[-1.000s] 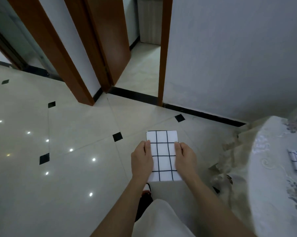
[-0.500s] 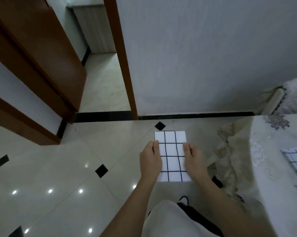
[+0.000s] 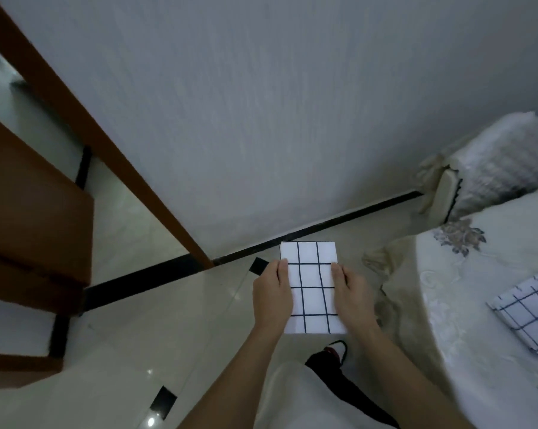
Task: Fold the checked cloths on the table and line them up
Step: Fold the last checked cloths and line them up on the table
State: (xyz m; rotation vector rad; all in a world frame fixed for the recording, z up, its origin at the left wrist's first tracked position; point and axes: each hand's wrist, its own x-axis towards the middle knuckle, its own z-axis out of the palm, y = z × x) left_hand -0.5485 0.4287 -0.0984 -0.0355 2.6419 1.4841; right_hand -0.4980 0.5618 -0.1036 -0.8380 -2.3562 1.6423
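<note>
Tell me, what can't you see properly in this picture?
Head view only:
Held cloth: its side edges sit under the left hand and right hand; the fingers beneath are hidden by it.
Second cloth: cut off by the right edge.
Table: mostly beyond the right edge, so further cloths cannot be told.

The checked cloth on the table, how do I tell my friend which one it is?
Look right for the pale, flower-patterned table. On it, at the picture's right edge, lies a folded cloth, white with thin dark lines, set at a slant. The other checked cloth is held over the floor by the left hand and right hand; this one nobody touches.
</note>
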